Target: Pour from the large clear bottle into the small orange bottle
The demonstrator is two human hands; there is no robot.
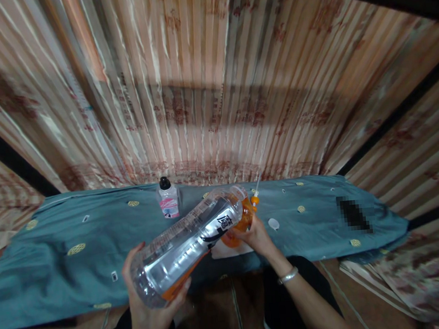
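Note:
My left hand point(155, 316) is closed around the base of a large clear plastic bottle point(195, 242) with a silver and orange label. This bottle is tilted, its mouth up and to the right. My right hand point(257, 237) is closed on a translucent orange bottle point(248, 213) beside the big bottle's mouth, which partly covers it. Whether the two mouths touch I cannot tell. Just beyond my right hand is an orange and white sprayer head point(255, 200) with a thin tube. A white round cap point(273, 224) lies to the right on the cloth.
A small clear bottle point(168, 201) with a black cap and pink label stands at the back left. Blue-green patterned cloth point(304, 236) covers the low surface. A dark blurred-out object point(354, 214) lies at right. A striped curtain point(199, 100) hangs close behind.

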